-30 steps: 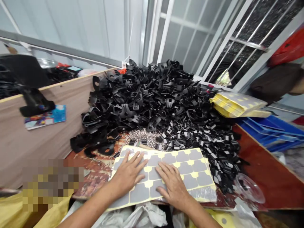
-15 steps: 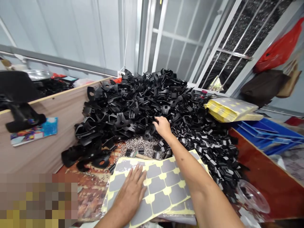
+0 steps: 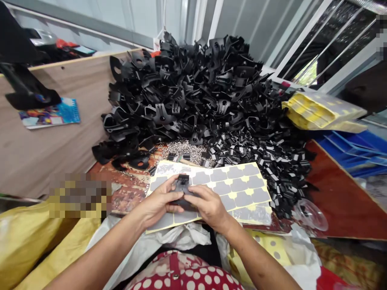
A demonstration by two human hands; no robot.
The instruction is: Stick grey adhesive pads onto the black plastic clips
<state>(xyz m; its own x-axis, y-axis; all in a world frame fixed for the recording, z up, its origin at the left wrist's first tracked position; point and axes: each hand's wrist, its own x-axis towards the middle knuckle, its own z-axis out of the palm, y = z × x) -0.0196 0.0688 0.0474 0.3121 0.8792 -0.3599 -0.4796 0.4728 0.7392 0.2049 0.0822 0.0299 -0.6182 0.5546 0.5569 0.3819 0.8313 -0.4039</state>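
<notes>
A black plastic part [image 3: 182, 186] is held between both hands over the sticker sheets. My left hand [image 3: 161, 201] grips its left side, thumb across the front. On its right side, the fingers of my right hand [image 3: 208, 204] are closed on it. Beneath lie sheets of grey stickers on yellow backing [image 3: 249, 183]. Beyond them is a scatter of small silver metal pieces [image 3: 189, 151], with a large heap of black plastic parts [image 3: 193, 92] behind. Small black clips with light faces [image 3: 242, 147] lie to the right of the metal pieces.
A wooden board [image 3: 78, 84] stands at the left. At the right are a yellow-edged sticker stack [image 3: 326, 110], blue trays [image 3: 350, 151] and a clear plastic bowl [image 3: 311, 215]. Yellow sacks [image 3: 27, 233] lie at lower left.
My right hand has come back from the heap to the sheets. My left hand has lifted off the sheet, and both now hold a black part. The view has tilted down.
</notes>
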